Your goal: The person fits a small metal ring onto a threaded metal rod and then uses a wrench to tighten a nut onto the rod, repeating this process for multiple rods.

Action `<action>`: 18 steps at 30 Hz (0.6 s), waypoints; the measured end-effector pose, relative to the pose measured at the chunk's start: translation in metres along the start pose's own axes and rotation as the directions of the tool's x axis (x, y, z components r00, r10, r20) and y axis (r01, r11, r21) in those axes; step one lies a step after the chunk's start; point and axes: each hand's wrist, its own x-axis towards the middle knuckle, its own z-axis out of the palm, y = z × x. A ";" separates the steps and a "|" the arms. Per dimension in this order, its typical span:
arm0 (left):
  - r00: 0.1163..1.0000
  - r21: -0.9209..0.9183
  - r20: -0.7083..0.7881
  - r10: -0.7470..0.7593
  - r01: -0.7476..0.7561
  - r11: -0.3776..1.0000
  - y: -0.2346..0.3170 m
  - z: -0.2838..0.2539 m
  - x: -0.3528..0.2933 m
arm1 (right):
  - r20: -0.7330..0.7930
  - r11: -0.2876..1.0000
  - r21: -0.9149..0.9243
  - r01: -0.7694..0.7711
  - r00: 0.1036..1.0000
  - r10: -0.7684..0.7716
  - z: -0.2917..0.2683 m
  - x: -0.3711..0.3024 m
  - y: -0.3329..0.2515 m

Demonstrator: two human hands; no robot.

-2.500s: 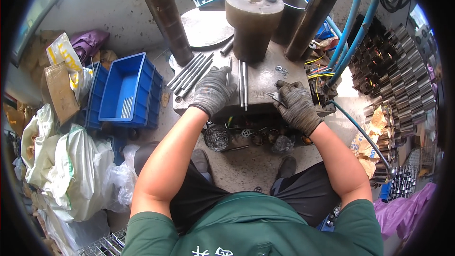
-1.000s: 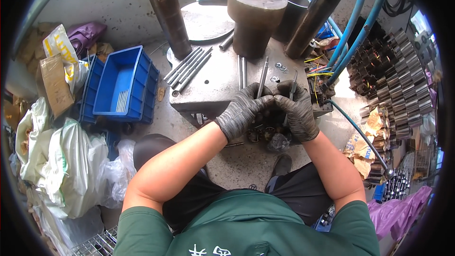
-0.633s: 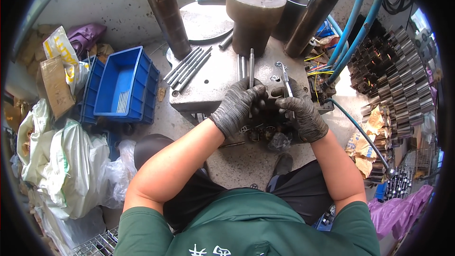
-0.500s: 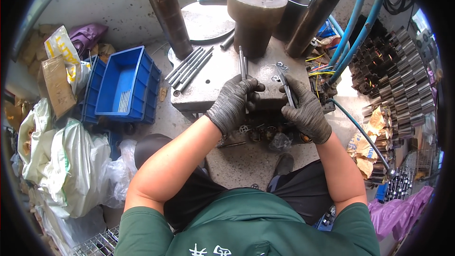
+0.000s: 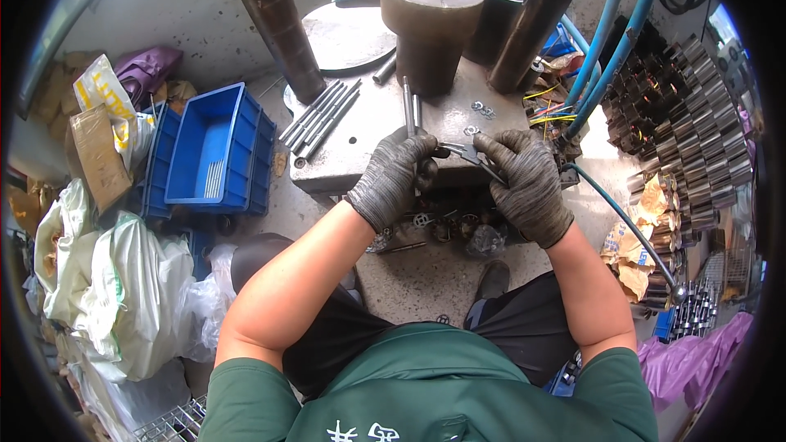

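My left hand (image 5: pixel 386 182), in a grey knit glove, is closed around a slim stepped metal shaft (image 5: pixel 408 105) held nearly upright. A second, shorter-looking rod end shows just beside it. My right hand (image 5: pixel 530 188), gloved too, grips what looks like a small pair of pliers (image 5: pixel 468 154). Its tips point left and reach close to the fingers of my left hand; whether they touch the shaft is hidden. Beyond my hands, several small metal rings (image 5: pixel 483 110) lie on the worn metal press table (image 5: pixel 360 162). To the left, several similar shafts (image 5: pixel 323 121) lie side by side there.
A heavy steel cylinder (image 5: pixel 430 24) stands behind my hands between two thick columns (image 5: pixel 274 24). Blue bins (image 5: pixel 205 143) with a few rods sit at the left, near white sacks (image 5: pixel 123 295). Blue hoses (image 5: pixel 610 41) and stacked metal cylinders (image 5: pixel 696 131) occupy the right.
The pliers have swung from nearly upright to pointing left, and their tips have come close to my left hand. My left hand still holds the shaft.
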 end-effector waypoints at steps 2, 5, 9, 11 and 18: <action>1.000 -0.005 0.000 0.001 -0.001 1.000 0.001 0.001 -0.001 | -0.010 1.000 -0.014 0.026 1.000 -0.027 0.001 -0.001 0.002; 0.999 0.018 0.032 -0.008 0.008 1.000 0.001 -0.002 0.000 | -0.021 1.000 -0.009 0.027 0.999 -0.027 0.001 0.000 0.001; 1.000 -0.013 0.003 -0.012 0.012 1.000 0.002 0.001 -0.002 | -0.022 0.998 -0.053 0.036 0.999 -0.037 0.000 0.003 -0.002; 1.000 0.003 0.002 -0.027 0.027 1.000 0.004 0.001 -0.003 | -0.039 0.999 -0.038 0.031 0.999 -0.033 -0.001 0.004 -0.004; 1.000 -0.020 -0.011 -0.003 0.003 1.000 0.003 0.001 -0.003 | -0.031 0.999 -0.021 0.047 0.998 -0.047 0.001 0.003 -0.004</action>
